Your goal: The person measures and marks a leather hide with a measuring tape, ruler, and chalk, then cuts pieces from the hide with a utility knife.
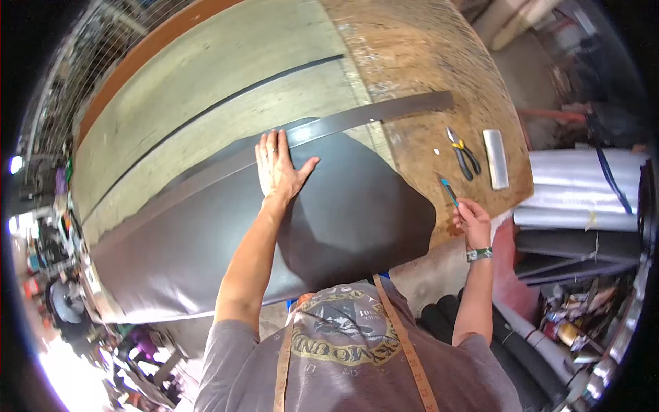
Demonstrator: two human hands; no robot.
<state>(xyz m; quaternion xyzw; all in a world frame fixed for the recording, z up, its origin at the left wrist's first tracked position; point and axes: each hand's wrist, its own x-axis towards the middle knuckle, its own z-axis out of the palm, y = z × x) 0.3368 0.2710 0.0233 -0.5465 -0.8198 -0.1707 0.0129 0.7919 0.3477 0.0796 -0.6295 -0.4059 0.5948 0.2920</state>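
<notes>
A large dark brown sheet that looks like leather (357, 199) lies over the near part of the work table. Across its far side runs a long flat metal straightedge (374, 112), which reaches past the sheet onto the bare wood at the right. My left hand (278, 175) is pressed down with fingers stretched out, the fingertips on the straightedge and the palm on the sheet. To the right of the sheet, my right hand (471, 216) is closed around a teal-and-black utility knife (449, 191). Its blade points up and away, apart from the sheet.
Pliers (462, 154) with black and yellow handles and a pale rectangular bar (495, 159) lie at the table's right. A thin dark strip (226, 106) crosses the pale tabletop (288, 48). Rolls of material (576, 189) are stacked beyond the right edge. A tape measure (405, 329) hangs over my chest.
</notes>
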